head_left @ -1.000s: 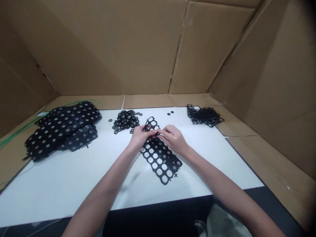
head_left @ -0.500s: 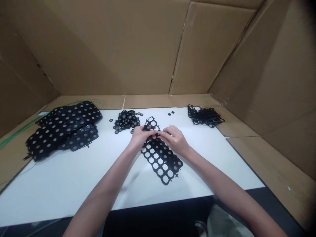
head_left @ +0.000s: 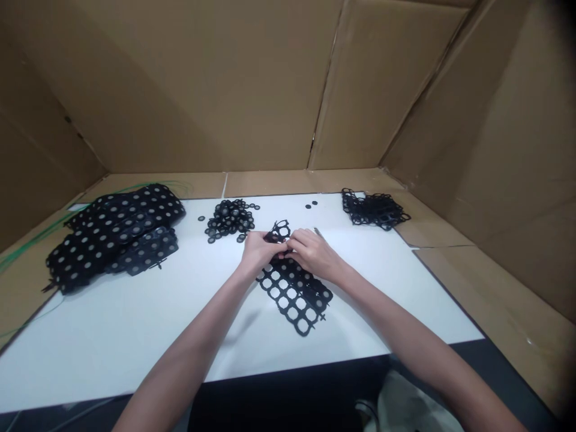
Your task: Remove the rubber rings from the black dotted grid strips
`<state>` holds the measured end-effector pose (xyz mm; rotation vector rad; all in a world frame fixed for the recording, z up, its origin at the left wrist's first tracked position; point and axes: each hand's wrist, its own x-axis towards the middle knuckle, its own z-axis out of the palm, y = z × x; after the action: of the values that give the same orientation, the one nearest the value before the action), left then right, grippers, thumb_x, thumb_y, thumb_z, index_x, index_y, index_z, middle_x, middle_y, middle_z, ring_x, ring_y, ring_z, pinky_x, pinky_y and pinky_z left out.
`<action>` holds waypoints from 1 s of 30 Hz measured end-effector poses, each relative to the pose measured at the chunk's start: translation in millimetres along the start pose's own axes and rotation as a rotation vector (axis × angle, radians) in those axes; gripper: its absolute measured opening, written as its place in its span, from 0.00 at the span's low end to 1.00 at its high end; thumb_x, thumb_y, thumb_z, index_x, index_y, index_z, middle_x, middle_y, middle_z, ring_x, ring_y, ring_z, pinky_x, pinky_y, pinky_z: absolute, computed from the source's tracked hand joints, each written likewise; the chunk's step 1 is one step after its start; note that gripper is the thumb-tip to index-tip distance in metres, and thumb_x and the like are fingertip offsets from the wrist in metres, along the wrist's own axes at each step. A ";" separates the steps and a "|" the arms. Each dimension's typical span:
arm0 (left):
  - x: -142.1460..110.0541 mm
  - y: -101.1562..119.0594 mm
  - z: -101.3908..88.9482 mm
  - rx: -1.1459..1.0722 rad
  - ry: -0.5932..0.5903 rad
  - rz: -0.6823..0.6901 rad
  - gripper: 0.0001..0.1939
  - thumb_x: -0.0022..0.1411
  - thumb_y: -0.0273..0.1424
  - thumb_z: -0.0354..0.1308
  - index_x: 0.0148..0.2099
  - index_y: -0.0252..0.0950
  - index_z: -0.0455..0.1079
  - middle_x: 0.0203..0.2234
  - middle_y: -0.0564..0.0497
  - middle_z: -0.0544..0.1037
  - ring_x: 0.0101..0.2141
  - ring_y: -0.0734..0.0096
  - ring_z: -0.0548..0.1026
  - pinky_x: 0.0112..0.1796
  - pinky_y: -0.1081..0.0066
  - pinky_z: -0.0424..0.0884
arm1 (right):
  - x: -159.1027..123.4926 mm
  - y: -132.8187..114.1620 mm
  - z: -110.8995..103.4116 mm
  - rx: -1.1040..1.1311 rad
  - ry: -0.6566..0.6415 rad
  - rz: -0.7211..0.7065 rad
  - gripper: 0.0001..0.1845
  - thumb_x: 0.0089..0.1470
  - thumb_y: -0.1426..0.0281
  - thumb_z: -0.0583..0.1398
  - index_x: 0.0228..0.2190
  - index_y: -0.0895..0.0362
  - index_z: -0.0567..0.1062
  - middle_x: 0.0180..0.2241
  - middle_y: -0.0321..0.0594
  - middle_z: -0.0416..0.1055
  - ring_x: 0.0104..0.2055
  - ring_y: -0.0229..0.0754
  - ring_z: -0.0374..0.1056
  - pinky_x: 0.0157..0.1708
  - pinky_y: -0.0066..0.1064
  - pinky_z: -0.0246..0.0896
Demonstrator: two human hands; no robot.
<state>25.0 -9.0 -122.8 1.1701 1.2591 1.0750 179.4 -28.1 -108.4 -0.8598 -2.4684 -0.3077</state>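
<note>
Left hand [head_left: 260, 252] and right hand [head_left: 315, 254] pressed together, pinching upper end of black grid [head_left: 292, 297], mid-frame, well inside edges of white bench [head_left: 112, 348]. Open bench toward near edge; stacked grids [head_left: 112, 222] upper left.

A white table [head_left: 112, 336] holds black plastic grids [head_left: 117, 231] and rings [head_left: 229, 219].

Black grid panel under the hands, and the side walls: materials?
The black grid panel looks like moulded plastic: matte, with even thin webs and crisp round openings; the exact polymer can't be told. The walls look like plain brown cardboard, matte, with creased folds and seams.
</note>
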 end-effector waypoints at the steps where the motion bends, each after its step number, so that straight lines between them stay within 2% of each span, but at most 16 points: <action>1: -0.2 1.9 -0.3 -0.012 0.006 -0.011 0.07 0.33 0.23 0.62 0.20 0.32 0.68 0.12 0.56 0.69 0.17 0.75 0.68 0.20 0.76 0.64 | -0.3 -0.2 -0.5 0.010 -0.010 0.003 0.10 0.56 0.71 0.49 0.25 0.59 0.66 0.26 0.41 0.63 0.28 0.39 0.56 0.28 0.30 0.54; 6: -1.6 17.4 -7.4 -0.209 0.055 -0.053 0.10 0.34 0.25 0.64 0.23 0.31 0.66 0.22 0.51 0.74 0.20 0.77 0.71 0.24 0.76 0.68 | -2.1 -1.5 -4.4 0.109 0.017 0.055 0.09 0.55 0.71 0.50 0.25 0.59 0.65 0.26 0.40 0.62 0.28 0.38 0.56 0.29 0.29 0.55; 8: -3.0 22.2 -9.9 -0.244 0.064 -0.045 0.12 0.33 0.26 0.65 0.22 0.30 0.65 0.22 0.50 0.74 0.22 0.76 0.72 0.26 0.75 0.69 | -2.4 -1.4 -5.5 0.156 0.067 0.109 0.07 0.55 0.70 0.51 0.30 0.60 0.66 0.28 0.41 0.63 0.30 0.38 0.57 0.32 0.29 0.56; 10: -5.0 24.9 -10.4 -0.239 0.050 -0.049 0.12 0.33 0.26 0.66 0.22 0.30 0.65 0.21 0.51 0.74 0.22 0.75 0.72 0.27 0.75 0.69 | -2.4 -0.4 -5.4 0.154 0.092 0.139 0.09 0.55 0.69 0.52 0.37 0.60 0.66 0.29 0.41 0.63 0.32 0.38 0.58 0.33 0.30 0.57; 13: -8.5 25.6 -8.4 -0.216 0.006 -0.071 0.12 0.34 0.26 0.65 0.24 0.30 0.66 0.19 0.53 0.73 0.21 0.75 0.72 0.26 0.75 0.69 | -2.5 2.3 -3.0 0.087 0.094 0.113 0.12 0.56 0.70 0.50 0.42 0.57 0.66 0.29 0.41 0.63 0.32 0.39 0.58 0.32 0.30 0.57; 17: -11.2 24.2 -3.9 -0.249 -0.024 -0.112 0.11 0.34 0.26 0.65 0.24 0.30 0.67 0.20 0.51 0.74 0.21 0.76 0.72 0.26 0.76 0.68 | -4.1 3.9 1.4 0.005 0.176 0.045 0.10 0.55 0.72 0.51 0.38 0.57 0.69 0.26 0.40 0.63 0.29 0.38 0.57 0.28 0.30 0.54; 21: -10.9 25.1 2.3 -0.278 0.069 -0.157 0.11 0.34 0.26 0.65 0.22 0.29 0.67 0.18 0.52 0.72 0.19 0.77 0.70 0.23 0.77 0.66 | -4.5 -1.6 1.0 0.075 0.327 0.056 0.06 0.53 0.74 0.53 0.30 0.57 0.70 0.23 0.38 0.62 0.27 0.37 0.57 0.27 0.30 0.54; 24: -8.4 25.9 3.1 -0.333 0.133 -0.128 0.11 0.34 0.26 0.65 0.23 0.30 0.66 0.17 0.52 0.71 0.19 0.77 0.69 0.21 0.77 0.65 | -2.5 -6.8 -4.9 0.314 0.502 0.284 0.02 0.52 0.72 0.54 0.28 0.56 0.67 0.26 0.38 0.62 0.29 0.36 0.59 0.28 0.30 0.56; 27: -4.0 24.4 -4.0 -0.395 0.229 -0.081 0.11 0.34 0.25 0.64 0.23 0.29 0.66 0.18 0.51 0.72 0.20 0.77 0.70 0.23 0.77 0.65 | -0.5 -6.5 -10.3 0.627 0.819 0.638 0.04 0.53 0.69 0.53 0.28 0.54 0.61 0.27 0.35 0.59 0.27 0.34 0.58 0.27 0.27 0.56; 28: -2.5 23.6 -7.6 -0.385 0.238 -0.083 0.11 0.34 0.25 0.64 0.24 0.29 0.67 0.19 0.51 0.72 0.20 0.77 0.70 0.23 0.77 0.65 | -0.2 -5.0 -10.6 0.721 0.891 0.729 0.05 0.53 0.68 0.52 0.27 0.54 0.59 0.27 0.34 0.59 0.27 0.33 0.57 0.27 0.27 0.56; 29: -1.1 22.9 -11.0 -0.378 0.223 -0.083 0.11 0.34 0.25 0.64 0.25 0.29 0.67 0.20 0.51 0.72 0.20 0.77 0.70 0.22 0.77 0.64 | 0.0 -3.2 -9.9 0.807 0.905 0.798 0.07 0.52 0.68 0.53 0.27 0.54 0.58 0.26 0.33 0.59 0.26 0.32 0.57 0.27 0.26 0.55; 30: 0.1 22.3 -14.1 -0.370 0.192 -0.091 0.11 0.35 0.25 0.64 0.26 0.29 0.68 0.21 0.50 0.73 0.20 0.78 0.70 0.23 0.77 0.64 | 0.2 -1.3 -8.2 0.888 0.856 0.846 0.08 0.51 0.68 0.54 0.26 0.54 0.57 0.25 0.32 0.60 0.25 0.32 0.56 0.27 0.26 0.55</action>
<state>11.8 -5.7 -100.2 0.7374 1.1816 1.3098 181.6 -32.0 -101.5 -0.9660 -1.0904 0.5712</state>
